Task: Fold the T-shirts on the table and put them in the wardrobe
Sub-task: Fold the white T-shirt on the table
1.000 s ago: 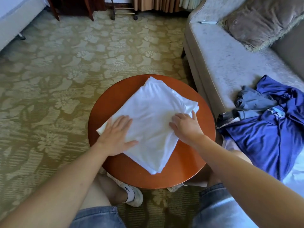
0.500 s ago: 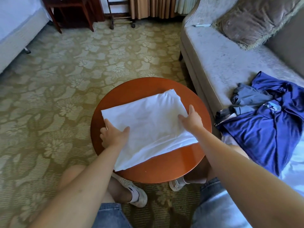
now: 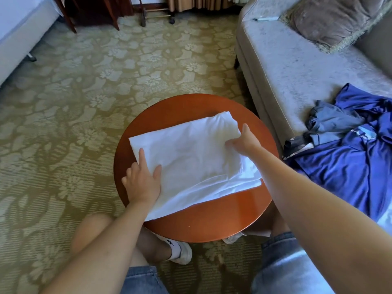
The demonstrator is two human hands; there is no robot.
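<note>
Turned since a second ago, the white T-shirt (image 3: pixel 191 162) now lies crosswise on the round table (image 3: pixel 201 228). The right hand (image 3: pixel 244 143) pinches its bunched right edge. The left hand (image 3: pixel 142 183) presses forefinger and thumb on the left end (whether its curled fingers grip the hem, I cannot tell). Pulling one side harder would likely slew the layers apart, spoiling the fold.

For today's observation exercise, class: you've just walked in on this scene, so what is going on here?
A seated person is folding a white T-shirt on a round wooden table. The left hand lies on the shirt's left edge, index finger and thumb on the cloth; the right hand grips its right edge. A blue garment lies unfolded on the sofa.
</note>
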